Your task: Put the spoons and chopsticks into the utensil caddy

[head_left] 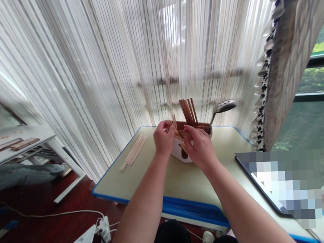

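Note:
A white and brown utensil caddy stands on the table in front of me. My left hand is at its left end, fingers pinched by the rim around pale wooden chopsticks that stick up there. Over the front rim, my right hand has its fingers curled, with thumb and index finger about a brown wooden piece whose kind is partly hidden. Dark brown chopsticks lean upright in the back of the caddy. At its right end a metal slotted ladle rises, bowl up.
A bundle of pale chopsticks lies on the table to the left. Toward the right edge is a dark-edged device, mostly blurred out. String curtains hang behind. A white side table stands left, with a power strip on the floor.

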`<state>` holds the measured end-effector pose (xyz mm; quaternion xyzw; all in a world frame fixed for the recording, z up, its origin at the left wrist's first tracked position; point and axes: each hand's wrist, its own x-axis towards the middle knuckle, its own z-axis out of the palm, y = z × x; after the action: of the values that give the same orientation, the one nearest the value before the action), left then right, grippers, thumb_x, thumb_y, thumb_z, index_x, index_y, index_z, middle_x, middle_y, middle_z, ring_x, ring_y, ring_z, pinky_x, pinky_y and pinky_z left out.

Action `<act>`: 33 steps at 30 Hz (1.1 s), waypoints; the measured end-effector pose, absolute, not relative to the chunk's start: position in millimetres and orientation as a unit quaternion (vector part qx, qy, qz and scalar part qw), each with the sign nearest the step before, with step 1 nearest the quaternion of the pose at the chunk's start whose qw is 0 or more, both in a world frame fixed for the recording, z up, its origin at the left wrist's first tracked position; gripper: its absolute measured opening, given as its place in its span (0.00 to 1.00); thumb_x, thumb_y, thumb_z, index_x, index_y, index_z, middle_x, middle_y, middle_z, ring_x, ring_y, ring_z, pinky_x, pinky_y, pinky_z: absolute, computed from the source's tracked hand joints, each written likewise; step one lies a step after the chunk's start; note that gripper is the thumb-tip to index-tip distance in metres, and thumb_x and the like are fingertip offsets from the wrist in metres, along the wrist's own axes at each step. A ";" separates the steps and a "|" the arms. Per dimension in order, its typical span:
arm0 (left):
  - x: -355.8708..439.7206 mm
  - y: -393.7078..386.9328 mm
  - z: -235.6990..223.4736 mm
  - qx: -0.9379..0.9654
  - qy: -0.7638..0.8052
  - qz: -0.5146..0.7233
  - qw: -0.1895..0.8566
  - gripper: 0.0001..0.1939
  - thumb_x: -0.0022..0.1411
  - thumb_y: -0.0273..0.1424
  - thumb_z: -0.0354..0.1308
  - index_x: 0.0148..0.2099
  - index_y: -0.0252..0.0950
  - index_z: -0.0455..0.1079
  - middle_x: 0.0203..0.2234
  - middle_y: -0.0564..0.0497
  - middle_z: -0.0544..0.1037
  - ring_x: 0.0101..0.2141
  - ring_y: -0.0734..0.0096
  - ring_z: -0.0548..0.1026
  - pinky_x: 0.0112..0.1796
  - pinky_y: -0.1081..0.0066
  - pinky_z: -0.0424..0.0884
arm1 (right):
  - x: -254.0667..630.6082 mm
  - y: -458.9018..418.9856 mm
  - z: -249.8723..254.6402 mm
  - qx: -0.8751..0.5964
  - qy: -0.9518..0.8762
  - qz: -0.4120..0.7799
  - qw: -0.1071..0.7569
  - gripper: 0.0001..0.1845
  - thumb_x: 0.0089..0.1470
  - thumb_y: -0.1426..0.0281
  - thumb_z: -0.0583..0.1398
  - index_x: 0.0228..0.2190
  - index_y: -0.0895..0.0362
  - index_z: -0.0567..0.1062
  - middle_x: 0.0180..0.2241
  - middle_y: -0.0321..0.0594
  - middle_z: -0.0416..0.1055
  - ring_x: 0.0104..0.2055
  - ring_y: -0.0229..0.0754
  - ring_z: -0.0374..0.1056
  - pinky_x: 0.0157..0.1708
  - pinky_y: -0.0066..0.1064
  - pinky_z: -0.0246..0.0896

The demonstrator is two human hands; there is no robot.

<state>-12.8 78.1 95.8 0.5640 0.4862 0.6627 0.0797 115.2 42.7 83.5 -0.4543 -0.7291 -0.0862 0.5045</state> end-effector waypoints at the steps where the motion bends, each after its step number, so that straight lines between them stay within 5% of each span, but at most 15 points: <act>1: -12.5 78.0 95.5 0.565 0.486 0.661 0.084 0.09 0.54 0.32 0.56 0.38 0.34 0.70 0.30 0.48 0.76 0.31 0.71 0.73 0.31 0.73 0.69 | 115.2 42.5 83.8 -0.455 -0.729 -0.086 0.504 0.20 0.52 0.71 0.52 0.48 0.58 0.67 0.41 0.43 0.72 0.45 0.47 0.63 0.47 0.40 0.56; 8: -12.2 73.1 96.5 0.625 0.498 0.601 0.009 0.10 0.57 0.35 0.53 0.35 0.36 0.72 0.27 0.49 0.76 0.30 0.70 0.72 0.33 0.70 0.66 | 115.1 42.6 83.3 -0.471 -0.741 -0.104 0.468 0.16 0.53 0.69 0.52 0.43 0.57 0.72 0.40 0.43 0.73 0.45 0.48 0.63 0.47 0.40 0.53; 16: -11.3 71.3 96.0 0.656 0.504 0.560 -0.040 0.13 0.58 0.39 0.52 0.31 0.36 0.71 0.25 0.50 0.74 0.30 0.68 0.71 0.34 0.69 0.65 | 119.0 40.3 88.4 -0.523 -0.734 -0.127 0.415 0.13 0.49 0.72 0.52 0.20 0.56 0.74 0.27 0.40 0.74 0.44 0.47 0.62 0.46 0.38 0.50; 22: -6.9 66.5 98.3 0.690 0.449 0.567 -0.035 0.09 0.57 0.36 0.54 0.30 0.37 0.72 0.31 0.50 0.76 0.37 0.68 0.72 0.41 0.67 0.65 | 132.2 40.3 94.2 -0.549 -0.706 -0.127 0.429 0.15 0.47 0.73 0.52 0.14 0.56 0.72 0.21 0.39 0.72 0.40 0.44 0.64 0.44 0.36 0.50; 29: -4.4 55.8 103.2 0.695 0.414 0.587 -0.015 0.10 0.55 0.37 0.56 0.32 0.37 0.73 0.30 0.50 0.77 0.37 0.68 0.72 0.41 0.67 0.67 | 143.7 42.3 98.0 -0.545 -0.670 -0.113 0.491 0.18 0.46 0.70 0.53 0.09 0.56 0.67 0.12 0.36 0.64 0.29 0.41 0.64 0.34 0.31 0.55; 33: -4.4 52.6 105.1 0.693 0.386 0.608 -0.003 0.10 0.56 0.38 0.55 0.33 0.37 0.73 0.29 0.50 0.77 0.36 0.68 0.73 0.41 0.66 0.67 | 142.2 41.7 100.5 -0.522 -0.654 -0.124 0.534 0.11 0.49 0.69 0.54 0.21 0.56 0.74 0.23 0.37 0.72 0.33 0.41 0.65 0.38 0.32 0.55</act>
<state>-4.4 52.6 105.1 0.6935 0.3864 0.6081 -0.0031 142.2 41.7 100.5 -0.5219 -0.6537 -0.1240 0.5338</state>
